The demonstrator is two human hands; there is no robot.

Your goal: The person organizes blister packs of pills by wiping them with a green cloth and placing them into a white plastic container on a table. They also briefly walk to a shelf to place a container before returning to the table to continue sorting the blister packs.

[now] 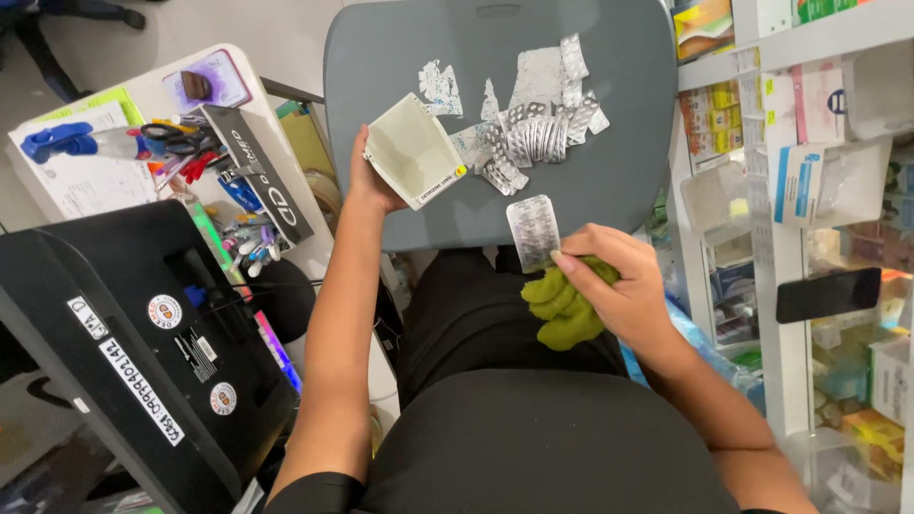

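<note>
Fingers of the right hand (624, 290) are pressed together on the lower right edge of a silver foil blister strip of small tablets (533, 231), and the same hand bunches a crumpled green cloth (564, 306) under its palm. That strip stands with its long axis running away from the person, its far end over the near edge of the grey plastic stool seat (381, 114). Over on the other side, the left hand (367, 181) grips an open, empty white plastic box (412, 152) by its near corner, fingers wrapped behind it, mouth tilted up toward us. So the box lies up and to the left of the strip, just apart from it, and the right hand is the one on the strip. Beyond both, a loose heap of silver blister strips and torn foil scraps (533, 124) is spread across the seat. Room-wise: a black machine with stickers (143, 343) at the left, a desk tray of pens and scissors (205, 157) behind it, and white shelves of medicine cartons (809, 143) at the right.
</note>
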